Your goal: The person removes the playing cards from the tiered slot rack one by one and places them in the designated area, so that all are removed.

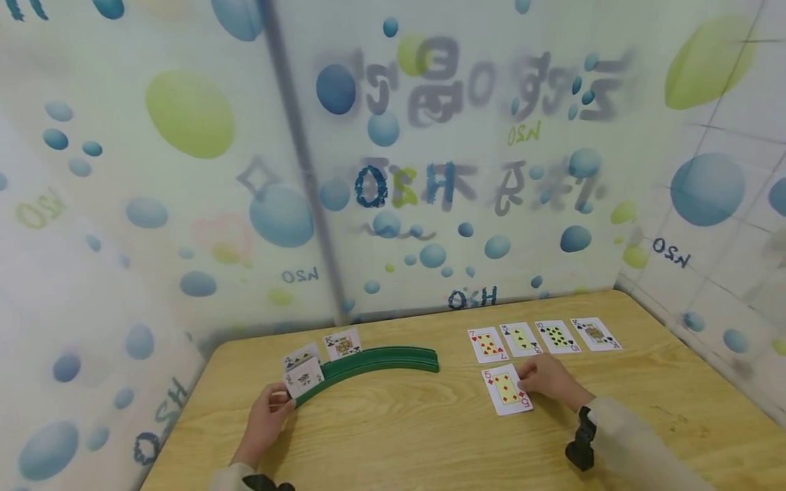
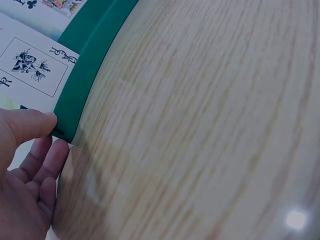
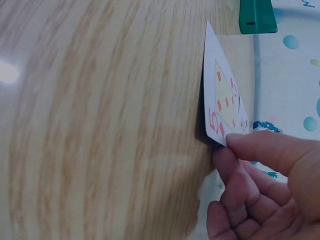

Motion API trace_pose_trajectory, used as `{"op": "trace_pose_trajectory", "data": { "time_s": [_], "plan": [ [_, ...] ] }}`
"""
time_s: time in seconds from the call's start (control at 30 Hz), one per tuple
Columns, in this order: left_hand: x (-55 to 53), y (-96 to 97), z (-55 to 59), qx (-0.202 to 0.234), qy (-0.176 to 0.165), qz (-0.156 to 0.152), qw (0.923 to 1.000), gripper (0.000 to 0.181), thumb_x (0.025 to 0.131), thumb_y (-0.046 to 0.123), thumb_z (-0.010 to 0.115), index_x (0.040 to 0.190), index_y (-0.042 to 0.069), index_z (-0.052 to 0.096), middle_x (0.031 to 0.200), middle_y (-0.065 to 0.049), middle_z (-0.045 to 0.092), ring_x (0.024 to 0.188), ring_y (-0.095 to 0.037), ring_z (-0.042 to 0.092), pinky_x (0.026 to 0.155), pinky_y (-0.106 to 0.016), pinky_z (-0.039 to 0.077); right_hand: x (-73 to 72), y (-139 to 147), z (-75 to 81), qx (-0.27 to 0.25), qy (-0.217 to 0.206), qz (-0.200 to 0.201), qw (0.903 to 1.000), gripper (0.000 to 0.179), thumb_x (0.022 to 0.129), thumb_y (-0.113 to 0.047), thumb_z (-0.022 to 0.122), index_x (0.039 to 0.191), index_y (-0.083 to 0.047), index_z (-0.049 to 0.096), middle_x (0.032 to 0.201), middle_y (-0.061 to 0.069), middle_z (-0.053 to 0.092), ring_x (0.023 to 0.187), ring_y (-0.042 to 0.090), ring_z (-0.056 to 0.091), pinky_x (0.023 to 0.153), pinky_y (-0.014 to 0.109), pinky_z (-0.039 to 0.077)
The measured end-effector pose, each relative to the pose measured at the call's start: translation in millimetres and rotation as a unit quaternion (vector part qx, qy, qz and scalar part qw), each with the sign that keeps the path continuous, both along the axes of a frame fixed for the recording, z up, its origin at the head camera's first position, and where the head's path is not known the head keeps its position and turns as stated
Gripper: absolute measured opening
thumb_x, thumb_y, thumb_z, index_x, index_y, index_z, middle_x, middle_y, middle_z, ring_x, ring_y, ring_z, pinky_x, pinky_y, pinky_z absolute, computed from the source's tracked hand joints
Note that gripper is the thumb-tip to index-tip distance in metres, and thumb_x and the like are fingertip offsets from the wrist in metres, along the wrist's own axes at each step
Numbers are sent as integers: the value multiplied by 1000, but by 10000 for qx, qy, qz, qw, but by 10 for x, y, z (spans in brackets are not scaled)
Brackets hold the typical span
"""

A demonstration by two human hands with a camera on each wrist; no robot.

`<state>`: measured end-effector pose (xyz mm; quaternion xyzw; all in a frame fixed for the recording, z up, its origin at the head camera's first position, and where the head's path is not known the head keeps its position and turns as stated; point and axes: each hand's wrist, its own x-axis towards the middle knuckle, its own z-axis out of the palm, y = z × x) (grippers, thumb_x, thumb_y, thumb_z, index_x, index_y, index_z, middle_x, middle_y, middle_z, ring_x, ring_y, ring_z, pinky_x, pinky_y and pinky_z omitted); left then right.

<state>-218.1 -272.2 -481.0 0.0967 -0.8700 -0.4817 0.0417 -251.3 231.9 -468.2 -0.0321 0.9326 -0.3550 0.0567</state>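
My right hand (image 1: 552, 380) pinches the five of diamonds (image 1: 507, 389) at its right edge between thumb and fingers. In the right wrist view that card (image 3: 222, 100) is tilted, its near edge raised over the tabletop. On the left, a curved green card holder (image 1: 381, 356) bears a joker (image 1: 304, 378), a club card (image 1: 301, 356) partly hidden behind it, and a king of clubs (image 1: 342, 344). My left hand (image 1: 268, 416) grips the holder's near left end, thumb on top by the joker's lower corner (image 2: 47, 102) and fingers curled below.
Behind the five, a row of face-up cards lies on the wooden table (image 1: 393, 436): a seven of hearts (image 1: 488, 345), an eight of clubs (image 1: 520, 339), a black ten (image 1: 557, 337) and a black king (image 1: 595, 334). A bubble-patterned curtain (image 1: 417, 252) hangs along the table's back edge.
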Motion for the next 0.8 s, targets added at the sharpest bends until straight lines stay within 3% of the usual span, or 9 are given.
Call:
{"op": "trace_pose_trajectory", "data": {
  "time_s": [0.4, 0.8],
  "plan": [
    [2, -21, -8, -10, -162, -84, 9998, 35, 89, 3, 52, 121, -5, 39, 113, -29, 49, 102, -38, 50, 83, -48, 42, 16, -22, 24, 71, -198, -128, 9997, 17, 71, -2, 72, 84, 2, 63, 77, 5, 56, 69, 18, 50, 60, 31, 42],
    [12, -17, 23, 3, 22, -118, 9999, 34, 89, 0, 51, 120, -7, 39, 111, -30, 49, 100, -38, 51, 83, -48, 42, 44, -20, 87, -27, -105, -84, 9999, 14, 73, -4, 71, 84, 0, 63, 77, 4, 57, 70, 17, 50, 61, 31, 41]
  ]
}}
